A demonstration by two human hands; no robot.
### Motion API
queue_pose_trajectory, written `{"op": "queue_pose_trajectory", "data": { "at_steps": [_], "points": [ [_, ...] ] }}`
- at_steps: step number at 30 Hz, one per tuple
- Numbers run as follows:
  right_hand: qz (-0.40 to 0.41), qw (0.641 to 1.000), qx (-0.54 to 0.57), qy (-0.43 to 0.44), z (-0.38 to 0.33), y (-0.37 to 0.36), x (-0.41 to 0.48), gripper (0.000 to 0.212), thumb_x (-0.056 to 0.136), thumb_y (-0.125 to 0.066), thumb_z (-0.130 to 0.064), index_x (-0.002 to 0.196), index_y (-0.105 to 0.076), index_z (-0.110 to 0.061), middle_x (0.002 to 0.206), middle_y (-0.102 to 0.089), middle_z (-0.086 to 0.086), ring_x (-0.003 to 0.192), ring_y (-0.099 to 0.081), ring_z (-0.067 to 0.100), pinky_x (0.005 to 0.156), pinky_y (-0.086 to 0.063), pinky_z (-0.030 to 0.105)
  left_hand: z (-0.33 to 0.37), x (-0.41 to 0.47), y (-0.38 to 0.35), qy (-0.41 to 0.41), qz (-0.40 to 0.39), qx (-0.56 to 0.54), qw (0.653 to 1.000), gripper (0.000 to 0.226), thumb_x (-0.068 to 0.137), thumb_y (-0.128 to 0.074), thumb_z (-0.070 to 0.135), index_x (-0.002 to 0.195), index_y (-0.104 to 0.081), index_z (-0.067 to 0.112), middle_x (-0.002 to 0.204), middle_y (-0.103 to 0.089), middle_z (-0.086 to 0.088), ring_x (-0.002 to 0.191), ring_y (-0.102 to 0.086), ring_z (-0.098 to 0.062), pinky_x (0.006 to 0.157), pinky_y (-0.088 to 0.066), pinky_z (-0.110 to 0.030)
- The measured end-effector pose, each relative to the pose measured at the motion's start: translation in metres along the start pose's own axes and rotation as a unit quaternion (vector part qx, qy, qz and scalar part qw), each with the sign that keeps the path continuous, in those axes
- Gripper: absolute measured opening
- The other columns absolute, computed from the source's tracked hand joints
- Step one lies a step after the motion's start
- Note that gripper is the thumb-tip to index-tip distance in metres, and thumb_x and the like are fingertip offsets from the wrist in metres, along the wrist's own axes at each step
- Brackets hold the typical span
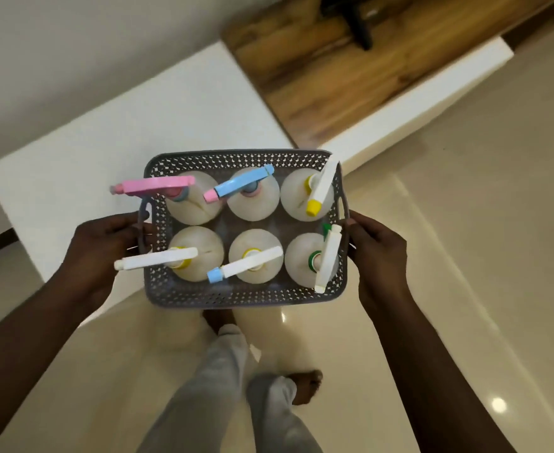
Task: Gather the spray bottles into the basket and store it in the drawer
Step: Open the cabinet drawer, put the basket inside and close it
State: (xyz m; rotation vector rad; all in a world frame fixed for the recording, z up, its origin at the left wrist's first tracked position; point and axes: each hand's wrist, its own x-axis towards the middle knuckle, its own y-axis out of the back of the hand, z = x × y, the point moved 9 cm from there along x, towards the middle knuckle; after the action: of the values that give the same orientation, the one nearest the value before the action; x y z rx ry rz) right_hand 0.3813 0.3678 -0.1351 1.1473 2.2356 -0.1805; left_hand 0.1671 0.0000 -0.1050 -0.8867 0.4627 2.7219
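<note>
A grey perforated basket [236,297] is held in the air in front of me, above the floor and the near edge of a white low cabinet. Several translucent spray bottles stand upright in it in two rows, one with a pink trigger head [158,186], one with a blue head [239,186], others with white heads [324,183]. My left hand [105,243] grips the basket's left handle. My right hand [377,246] grips the right handle.
The white low cabinet [112,132] runs from the left to the upper right, with a wooden top section [328,70] and a dark object [360,24] on it. Glossy cream floor tiles [465,223] lie below. My legs in grey trousers [220,387] and bare feet show beneath the basket.
</note>
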Motion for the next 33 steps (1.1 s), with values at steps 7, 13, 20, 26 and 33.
{"op": "queue_pose_trajectory", "data": {
  "at_steps": [7,13,20,26,33],
  "points": [
    [-0.037,0.999,-0.022,-0.007,-0.049,-0.109,0.014,0.025,0.097,-0.070,-0.006,0.119,-0.080,-0.009,0.110,-0.082,0.010,0.111,-0.076,0.035,0.103,-0.058,0.057,0.004,0.031,0.088,0.008,0.079,-0.048,0.996,0.026,0.101,-0.052,-0.004,0.119,-0.070,0.002,0.115,-0.069,-0.027,0.099,-0.065,-0.034,0.095,-0.053,-0.046],
    [-0.070,0.996,-0.045,-0.009,-0.068,-0.181,0.034,0.026,0.095,-0.072,-0.002,0.121,-0.078,-0.005,0.113,-0.079,0.019,0.114,-0.074,0.040,0.104,-0.057,0.058,-0.005,0.049,0.131,0.006,0.133,-0.090,0.987,0.024,0.101,-0.054,-0.003,0.118,-0.071,0.003,0.109,-0.070,-0.024,0.102,-0.063,-0.033,0.098,-0.049,-0.046],
    [-0.143,0.984,-0.103,0.017,-0.075,-0.247,0.064,0.028,0.095,-0.068,0.001,0.121,-0.077,-0.001,0.112,-0.079,0.022,0.099,-0.075,0.032,0.102,-0.058,0.057,-0.031,0.064,0.148,0.008,0.180,-0.122,0.976,0.027,0.096,-0.059,-0.006,0.120,-0.070,-0.008,0.095,-0.073,-0.012,0.081,-0.071,-0.018,0.074,-0.059,-0.023],
    [-0.184,0.975,-0.123,0.014,-0.071,-0.280,0.078,0.029,0.094,-0.065,0.006,0.120,-0.076,0.003,0.117,-0.074,0.032,0.092,-0.069,0.032,0.099,-0.058,0.056,-0.052,0.068,0.150,0.017,0.217,-0.143,0.965,0.030,0.089,-0.066,-0.011,0.111,-0.075,0.007,0.084,-0.081,0.002,0.085,-0.078,-0.018,0.081,-0.064,-0.030],
    [-0.187,0.974,-0.125,0.011,-0.059,-0.289,0.087,0.024,0.092,-0.065,0.006,0.101,-0.081,-0.009,0.093,-0.078,0.014,0.084,-0.067,0.026,0.084,-0.058,0.041,-0.069,0.072,0.148,0.018,0.223,-0.153,0.963,0.029,0.090,-0.070,-0.007,0.116,-0.073,0.006,0.080,-0.081,0.006,0.084,-0.078,-0.014,0.085,-0.065,-0.032]
  ]
}}
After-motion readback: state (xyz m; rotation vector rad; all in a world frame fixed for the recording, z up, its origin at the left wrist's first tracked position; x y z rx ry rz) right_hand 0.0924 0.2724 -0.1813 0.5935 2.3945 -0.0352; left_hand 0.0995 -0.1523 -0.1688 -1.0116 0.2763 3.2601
